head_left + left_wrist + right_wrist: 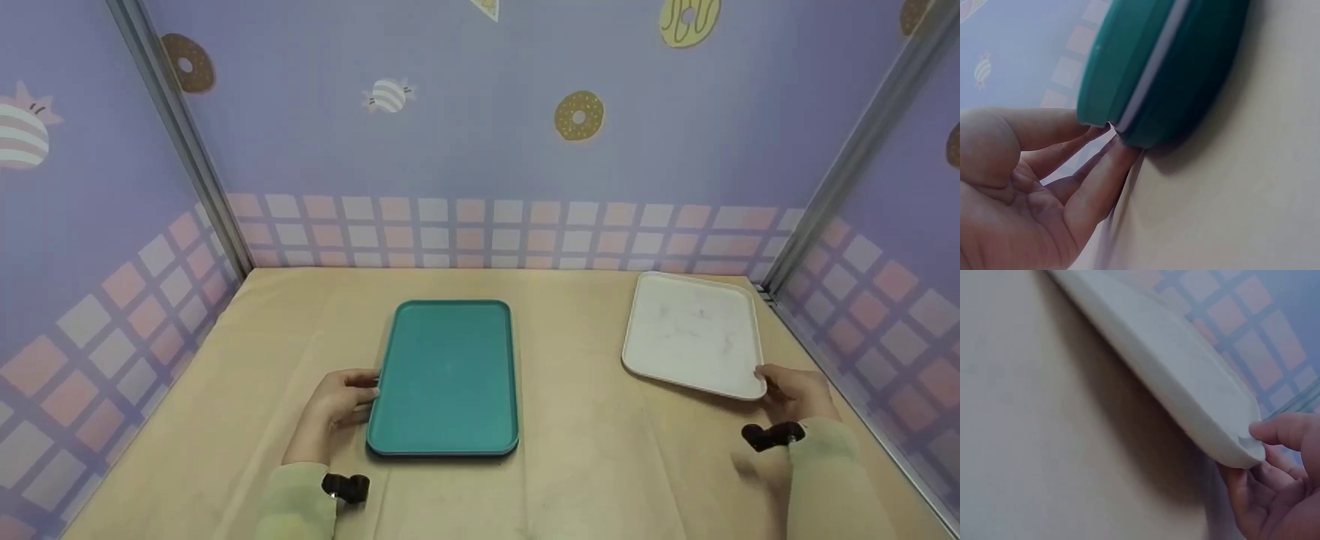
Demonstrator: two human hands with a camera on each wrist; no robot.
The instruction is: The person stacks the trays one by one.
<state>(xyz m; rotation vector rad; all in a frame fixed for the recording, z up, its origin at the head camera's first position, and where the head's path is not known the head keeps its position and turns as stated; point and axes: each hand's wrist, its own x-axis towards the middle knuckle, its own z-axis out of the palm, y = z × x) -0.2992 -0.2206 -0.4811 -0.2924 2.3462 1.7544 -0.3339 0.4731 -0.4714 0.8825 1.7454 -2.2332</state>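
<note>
On the table in the head view lies a stack of rectangular trays, its top tray (450,375) teal. From the side, the left wrist view shows a pale layer (1154,64) between the teal rim and a darker teal tray (1185,95). My left hand (341,401) touches the stack's left edge with thumb and fingertips, its fingers fairly straight. At the right, my right hand (799,390) pinches the near right corner of a white tray (690,334), thumb on the rim and fingers underneath. The right wrist view shows this tray's near side raised above the table.
A beige cloth (577,420) covers the table. Purple patterned panels (472,135) enclose the back and both sides, with metal posts (180,135) at the corners. Each wrist carries a small dark device (772,435). Bare cloth lies between the two trays.
</note>
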